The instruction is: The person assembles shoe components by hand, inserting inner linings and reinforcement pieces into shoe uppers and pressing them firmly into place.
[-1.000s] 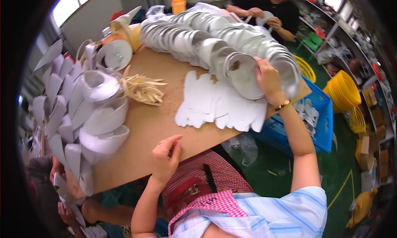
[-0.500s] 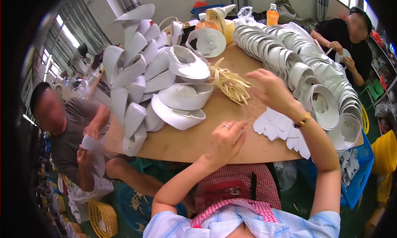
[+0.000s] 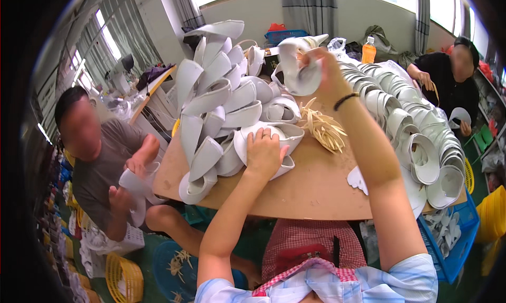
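My right hand (image 3: 328, 76) is raised over the far middle of the table, its fingers closed round the edge of a white curved visor (image 3: 290, 66). My left hand (image 3: 264, 153) lies on a white visor (image 3: 243, 144) at the near side of the left heap, fingers stretched over its surface. That heap of white visors (image 3: 211, 100) rises loosely toward the back. Beyond my left fingertips and below my right hand sits a bundle of cream-coloured strips (image 3: 322, 128). Flat white scalloped pieces (image 3: 358, 179) show beside my right forearm, which partly hides them.
Nested rows of white visors (image 3: 416, 129) line the table's right side. An orange drink bottle (image 3: 369, 50) stands behind them. A blue crate (image 3: 450, 240) is below the right edge. A person (image 3: 105, 160) at the left and another (image 3: 448, 87) at the right handle white pieces.
My right hand has moved up and away and now grips a white visor. The left hand has gone forward from the table's front onto the heap. My view has shifted too.
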{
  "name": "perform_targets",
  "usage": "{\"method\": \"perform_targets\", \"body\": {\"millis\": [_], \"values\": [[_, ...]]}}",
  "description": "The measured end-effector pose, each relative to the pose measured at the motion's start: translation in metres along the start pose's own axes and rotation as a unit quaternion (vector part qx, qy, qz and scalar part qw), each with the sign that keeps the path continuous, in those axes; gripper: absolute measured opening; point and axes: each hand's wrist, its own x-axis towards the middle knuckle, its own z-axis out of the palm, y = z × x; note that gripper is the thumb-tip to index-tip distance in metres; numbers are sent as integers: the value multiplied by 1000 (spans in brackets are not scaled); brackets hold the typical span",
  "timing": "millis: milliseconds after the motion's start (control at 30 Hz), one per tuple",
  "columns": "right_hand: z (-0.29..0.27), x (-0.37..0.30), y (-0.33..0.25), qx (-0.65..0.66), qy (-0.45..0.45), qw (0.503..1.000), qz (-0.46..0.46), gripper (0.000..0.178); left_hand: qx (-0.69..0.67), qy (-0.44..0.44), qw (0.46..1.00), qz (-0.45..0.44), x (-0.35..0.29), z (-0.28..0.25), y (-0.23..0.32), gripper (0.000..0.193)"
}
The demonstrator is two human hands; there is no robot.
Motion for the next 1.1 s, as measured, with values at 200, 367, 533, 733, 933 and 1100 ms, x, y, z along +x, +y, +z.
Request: {"method": "perform_targets", "body": {"millis": [200, 367, 533, 733, 933, 1100], "values": [[26, -102, -19, -145, 12, 988, -43, 35, -370, 205, 906, -1, 18, -63, 40, 46], [42, -177, 5, -192, 32, 981, 23, 45, -491, 139, 859, 41, -1, -63, 77, 46], [12, -219, 8, -339, 5, 938, -69, 46, -865, -16, 487, -120, -31, -30, 98, 25], [-37, -273, 43, -586, 216, 781, -26, 58, -884, -35, 348, -311, -99, -2, 118, 25], [-31, -284, 62, -224, 195, 942, 156, 63, -880, -59, 376, -284, -113, -12, 115, 29], [-34, -283, 52, -25, 195, 976, 93, 73, -839, -75, 474, -256, -128, -10, 114, 28]]}}
